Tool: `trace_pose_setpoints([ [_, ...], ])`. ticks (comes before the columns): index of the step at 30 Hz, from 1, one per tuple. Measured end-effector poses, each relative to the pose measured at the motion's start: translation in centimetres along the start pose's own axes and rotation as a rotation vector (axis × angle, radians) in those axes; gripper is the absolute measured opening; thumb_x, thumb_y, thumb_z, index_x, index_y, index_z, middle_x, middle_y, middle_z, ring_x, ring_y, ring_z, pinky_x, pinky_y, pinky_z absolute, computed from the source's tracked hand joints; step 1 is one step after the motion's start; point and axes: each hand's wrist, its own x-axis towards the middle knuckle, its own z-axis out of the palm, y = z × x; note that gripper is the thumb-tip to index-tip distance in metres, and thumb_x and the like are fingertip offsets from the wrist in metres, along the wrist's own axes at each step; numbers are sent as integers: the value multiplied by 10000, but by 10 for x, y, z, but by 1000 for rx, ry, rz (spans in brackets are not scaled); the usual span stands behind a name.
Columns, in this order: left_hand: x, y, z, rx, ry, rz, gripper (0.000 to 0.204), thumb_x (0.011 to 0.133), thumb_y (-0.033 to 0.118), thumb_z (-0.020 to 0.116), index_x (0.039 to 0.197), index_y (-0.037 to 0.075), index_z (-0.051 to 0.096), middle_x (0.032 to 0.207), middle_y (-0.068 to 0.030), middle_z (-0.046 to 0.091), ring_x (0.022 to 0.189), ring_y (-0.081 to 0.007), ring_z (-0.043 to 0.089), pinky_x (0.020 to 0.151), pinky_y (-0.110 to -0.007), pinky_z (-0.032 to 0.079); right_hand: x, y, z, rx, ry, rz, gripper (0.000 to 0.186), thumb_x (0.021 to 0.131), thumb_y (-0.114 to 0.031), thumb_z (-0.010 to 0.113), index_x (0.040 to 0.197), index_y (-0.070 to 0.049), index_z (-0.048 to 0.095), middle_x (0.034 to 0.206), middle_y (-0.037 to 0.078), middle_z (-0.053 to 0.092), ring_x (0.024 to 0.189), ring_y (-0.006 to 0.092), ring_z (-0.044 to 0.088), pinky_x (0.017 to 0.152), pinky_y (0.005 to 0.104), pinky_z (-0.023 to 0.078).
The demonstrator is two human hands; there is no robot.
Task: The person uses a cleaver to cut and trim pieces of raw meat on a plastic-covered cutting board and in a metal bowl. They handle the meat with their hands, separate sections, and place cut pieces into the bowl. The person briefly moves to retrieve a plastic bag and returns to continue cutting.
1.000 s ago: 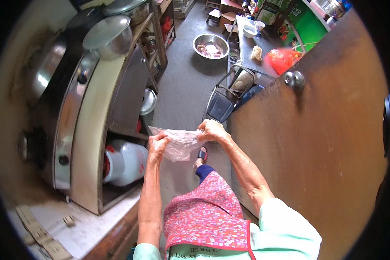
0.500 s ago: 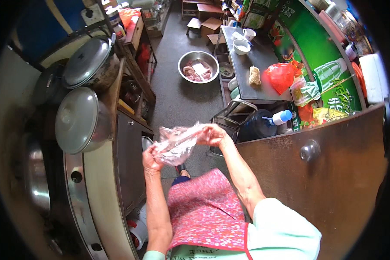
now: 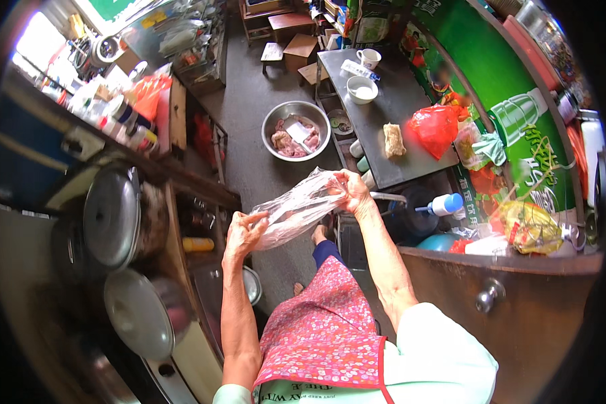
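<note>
A clear plastic bag (image 3: 295, 210) is stretched out sideways between my two hands, in front of my red flowered apron. My left hand (image 3: 244, 232) pinches its left end, the fingers closed on the film. The right end is gripped by my right hand (image 3: 354, 192), held a little higher and farther out. Beyond the bag, a steel basin (image 3: 271, 144) stands on the floor. Pieces of raw meat (image 3: 291, 144) lie in it, with a white flat thing among them that I cannot name. Neither hand touches the basin.
On the right, a dark table (image 3: 384, 168) bears a white bowl (image 3: 362, 89), a mug (image 3: 369, 58) and a red plastic bag (image 3: 432, 131). Lidded pots (image 3: 112, 215) line the left side. A wooden door or panel (image 3: 444, 286) with a round knob is close on my right.
I have stepped forward, so the basin and table are nearer. The plastic bag, bunched up before, is now pulled wider between my hands, which have moved apart.
</note>
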Motion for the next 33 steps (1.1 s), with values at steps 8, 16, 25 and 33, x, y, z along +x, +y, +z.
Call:
trace_pose_setpoints([
  [8,203,80,23,526,-39,-160,1098,750,550,790,1599,272,152,1177,-229,582,1001,-440,654,864,-527,520,96,-123,12,-143,133,9,227,908,-225,628,998,-19,658,793,89,674,437,82,448,329,194,325],
  [16,351,59,19,560,-131,-211,1194,709,167,787,1606,249,4,1173,-237,605,1019,-442,652,858,-513,524,213,-192,0,-149,210,31,254,938,-195,619,1104,-7,657,795,65,681,457,69,468,381,205,347],
  [25,529,-15,41,479,-104,-69,1057,753,1,643,1607,255,75,1040,-237,622,924,-455,660,783,-537,522,367,-231,-26,-370,512,-170,183,908,-211,630,865,-37,669,710,-4,605,460,63,419,380,211,277],
  [33,652,-158,132,179,-399,-206,1099,737,-25,614,1611,264,15,1221,-275,617,1001,-445,659,864,-480,524,512,-196,-148,-506,738,-139,233,951,-263,651,989,-34,674,773,28,672,528,72,536,448,227,415],
])
